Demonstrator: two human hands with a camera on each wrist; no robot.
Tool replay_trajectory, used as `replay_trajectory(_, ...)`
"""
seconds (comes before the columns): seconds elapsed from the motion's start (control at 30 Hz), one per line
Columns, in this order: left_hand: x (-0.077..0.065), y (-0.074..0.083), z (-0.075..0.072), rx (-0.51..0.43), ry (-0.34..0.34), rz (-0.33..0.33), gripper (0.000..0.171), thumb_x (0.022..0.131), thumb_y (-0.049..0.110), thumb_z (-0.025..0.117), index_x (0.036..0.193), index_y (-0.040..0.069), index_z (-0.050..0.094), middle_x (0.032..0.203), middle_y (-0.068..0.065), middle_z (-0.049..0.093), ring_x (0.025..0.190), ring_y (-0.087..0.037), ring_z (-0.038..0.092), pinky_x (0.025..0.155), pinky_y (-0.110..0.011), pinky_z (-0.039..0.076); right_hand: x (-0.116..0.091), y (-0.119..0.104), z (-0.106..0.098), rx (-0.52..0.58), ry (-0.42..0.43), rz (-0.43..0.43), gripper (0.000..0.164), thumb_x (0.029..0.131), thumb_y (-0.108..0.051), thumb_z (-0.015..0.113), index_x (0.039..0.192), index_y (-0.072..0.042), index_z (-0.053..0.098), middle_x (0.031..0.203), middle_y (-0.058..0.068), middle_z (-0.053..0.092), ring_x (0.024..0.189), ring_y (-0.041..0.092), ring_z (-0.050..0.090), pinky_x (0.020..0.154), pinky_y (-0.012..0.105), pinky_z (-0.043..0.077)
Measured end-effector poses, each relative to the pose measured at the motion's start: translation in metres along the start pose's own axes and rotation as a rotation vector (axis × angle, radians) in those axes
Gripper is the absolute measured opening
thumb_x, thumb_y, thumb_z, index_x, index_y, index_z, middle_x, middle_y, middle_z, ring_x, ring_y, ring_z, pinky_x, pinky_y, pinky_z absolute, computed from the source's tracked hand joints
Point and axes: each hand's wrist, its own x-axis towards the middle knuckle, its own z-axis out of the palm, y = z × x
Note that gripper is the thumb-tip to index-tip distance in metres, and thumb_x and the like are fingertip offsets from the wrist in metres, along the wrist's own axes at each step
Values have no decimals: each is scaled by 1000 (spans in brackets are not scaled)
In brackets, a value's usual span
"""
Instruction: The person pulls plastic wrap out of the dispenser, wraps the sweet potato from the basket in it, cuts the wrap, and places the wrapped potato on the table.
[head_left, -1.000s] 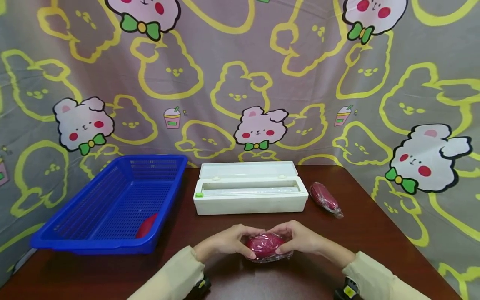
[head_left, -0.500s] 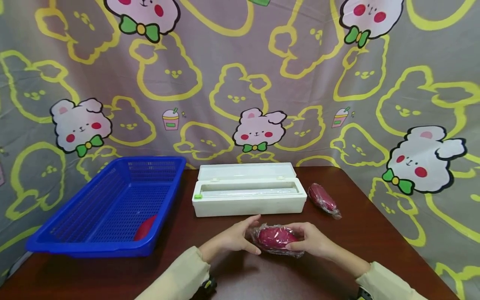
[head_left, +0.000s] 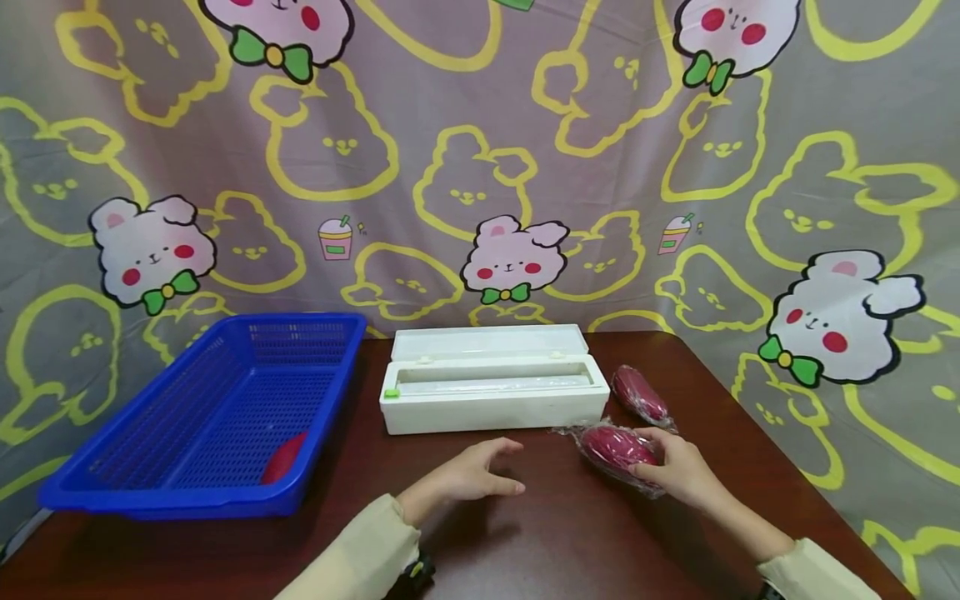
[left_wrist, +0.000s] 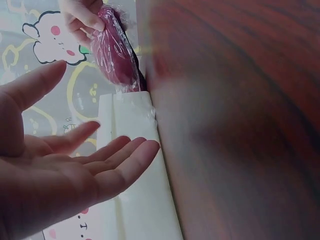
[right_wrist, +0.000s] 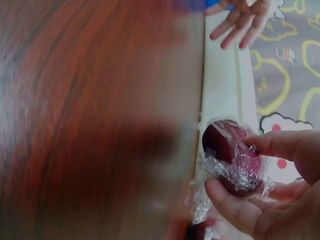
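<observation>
My right hand (head_left: 684,471) pinches a dark red oval thing (head_left: 617,445), smooth and wrapped in clear plastic film, by its right end. It is held just off the table at the right, and loose film sticks out at its left end. The right wrist view shows my thumb and fingers on the crinkled film around the oval (right_wrist: 232,157). My left hand (head_left: 470,475) holds nothing; its fingers are spread over the table in front of the white box. A second wrapped dark red oval (head_left: 639,393) lies behind the first.
The white cling film box (head_left: 495,412) stands at the back middle, lid raised, a roll inside. On the left is a blue plastic basket (head_left: 172,498) with a red object (head_left: 283,459) in its near right corner. A patterned curtain (head_left: 450,83) hangs behind the brown table (head_left: 540,542).
Both hands held the wrapped oval at first. The left hand has let go of it, and the right hand has carried it to the right, towards the other wrapped oval.
</observation>
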Motion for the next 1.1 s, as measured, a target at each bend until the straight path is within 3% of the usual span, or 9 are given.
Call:
replay_trajectory(0.23, 0, 0, -1, 98, -35, -10, 42, 80, 17, 66, 115, -1, 54, 117, -10, 54, 111, -26, 48, 89, -39, 39, 1, 10, -10, -141, 84, 3, 50, 69, -16, 73, 104, 13, 51, 83, 18, 59, 69, 24, 51, 56, 34, 44)
replay_trajectory(0.47, 1, 1, 0, 140, -62, -15, 37, 81, 19, 65, 113, 1, 57, 113, -9, 56, 107, -22, 49, 87, -35, 40, 10, 18, 3, -172, 100, 5, 50, 70, -13, 72, 101, 17, 46, 85, 27, 57, 74, 33, 56, 62, 42, 48)
replay_trajectory(0.6, 1, 2, 2, 126, -78, -14, 35, 81, 17, 65, 111, 1, 58, 111, -11, 58, 107, -24, 50, 86, -34, 40, 15, 19, 9, -191, 89, 49, 51, 72, -13, 70, 102, 17, 42, 85, 29, 55, 68, 30, 56, 56, 39, 50)
replay_trajectory(0.8, 1, 1, 3, 103, -83, -6, 34, 81, 15, 65, 109, -1, 59, 110, -14, 59, 106, -26, 52, 86, -33, 41, 18, 15, 9, -324, 71, 109, 57, 72, -29, 72, 105, 11, 47, 79, 20, 57, 57, 21, 52, 47, 34, 44)
replay_trajectory(1.1, 3, -2, 2, 151, -78, -2, 33, 81, 17, 65, 108, 0, 59, 107, -12, 61, 104, -24, 54, 83, -28, 42, 20, 12, 3, -425, 25, 88, 67, 68, -50, 70, 100, 7, 55, 80, 14, 56, 64, 22, 50, 48, 36, 42)
